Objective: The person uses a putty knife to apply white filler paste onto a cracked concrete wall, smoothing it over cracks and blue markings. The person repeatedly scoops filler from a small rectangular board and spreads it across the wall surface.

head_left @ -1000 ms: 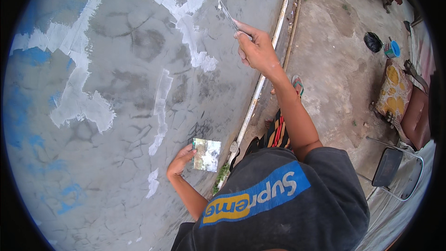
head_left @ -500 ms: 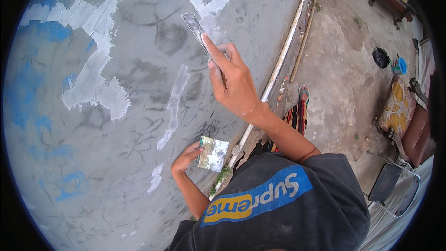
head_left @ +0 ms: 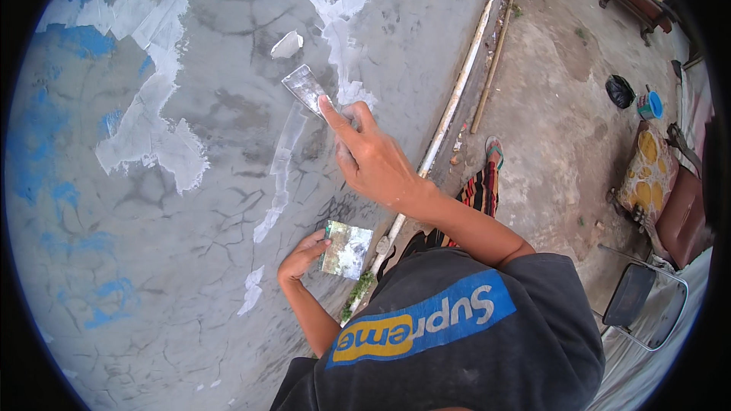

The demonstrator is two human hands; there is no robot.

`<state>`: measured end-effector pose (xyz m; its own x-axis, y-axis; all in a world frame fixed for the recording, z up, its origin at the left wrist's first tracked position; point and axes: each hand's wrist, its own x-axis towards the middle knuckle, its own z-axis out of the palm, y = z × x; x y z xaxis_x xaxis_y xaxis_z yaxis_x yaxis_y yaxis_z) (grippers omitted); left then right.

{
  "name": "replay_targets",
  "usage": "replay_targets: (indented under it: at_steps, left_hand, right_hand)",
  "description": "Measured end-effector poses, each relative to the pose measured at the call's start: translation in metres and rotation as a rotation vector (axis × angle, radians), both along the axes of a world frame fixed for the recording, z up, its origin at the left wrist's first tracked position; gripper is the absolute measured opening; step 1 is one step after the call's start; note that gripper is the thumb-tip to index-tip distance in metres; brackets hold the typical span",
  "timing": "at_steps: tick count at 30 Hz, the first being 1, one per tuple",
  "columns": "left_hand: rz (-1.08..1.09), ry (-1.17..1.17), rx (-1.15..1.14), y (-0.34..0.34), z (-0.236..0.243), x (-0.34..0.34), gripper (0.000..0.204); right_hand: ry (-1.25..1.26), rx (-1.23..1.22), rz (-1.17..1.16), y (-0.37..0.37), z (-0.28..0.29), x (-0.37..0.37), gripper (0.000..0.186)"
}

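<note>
My right hand [head_left: 377,156] is closed around a putty knife [head_left: 306,87], its index finger laid along the blade. The wide metal blade lies at the grey cracked wall [head_left: 228,137]. Just beyond its tip sits a small white dab of putty [head_left: 287,45]. A thin putty strip [head_left: 281,175] runs down from near the blade. Lower down, my left hand [head_left: 303,254] grips a square, putty-smeared plate [head_left: 348,250] by its left edge, thumb on top. The handle of the putty knife is mostly hidden in my fist.
Broad white putty bands [head_left: 156,95] and blue paint patches [head_left: 38,137] mark the wall. A pale pipe [head_left: 461,91] and a pole [head_left: 499,53] run along its foot. To the right are a black bag [head_left: 620,91], a blue bucket [head_left: 650,106], a patterned cushion [head_left: 647,164] and a chair [head_left: 630,297].
My right hand has drawn the putty knife slightly down and left, with its blade turned. A fresh putty dab now shows on the wall above it. My left hand has hardly moved.
</note>
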<state>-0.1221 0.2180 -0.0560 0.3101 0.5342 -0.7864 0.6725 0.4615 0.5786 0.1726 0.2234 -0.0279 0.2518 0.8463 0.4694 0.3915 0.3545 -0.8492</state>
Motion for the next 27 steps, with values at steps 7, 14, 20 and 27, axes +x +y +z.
replay_targets:
  at_steps: [7, 14, 20, 27]
  left_hand:
    - [0.010, 0.010, -0.013, 0.001, 0.002, -0.002, 0.044]
    - [-0.005, 0.022, 0.009, 0.000, -0.003, -0.004, 0.045]
    - [-0.003, 0.010, 0.015, -0.001, -0.004, -0.005, 0.044]
    - [-0.009, -0.054, -0.005, 0.001, -0.003, -0.004, 0.044]
  right_hand:
    - [-0.049, 0.003, -0.071, 0.012, 0.054, 0.049, 0.049]
    - [-0.053, -0.135, 0.079, -0.016, 0.044, 0.038, 0.050]
    - [-0.036, -0.056, -0.015, 0.004, 0.055, 0.042, 0.050]
    - [0.014, 0.035, -0.050, 0.000, 0.039, 0.041, 0.052]
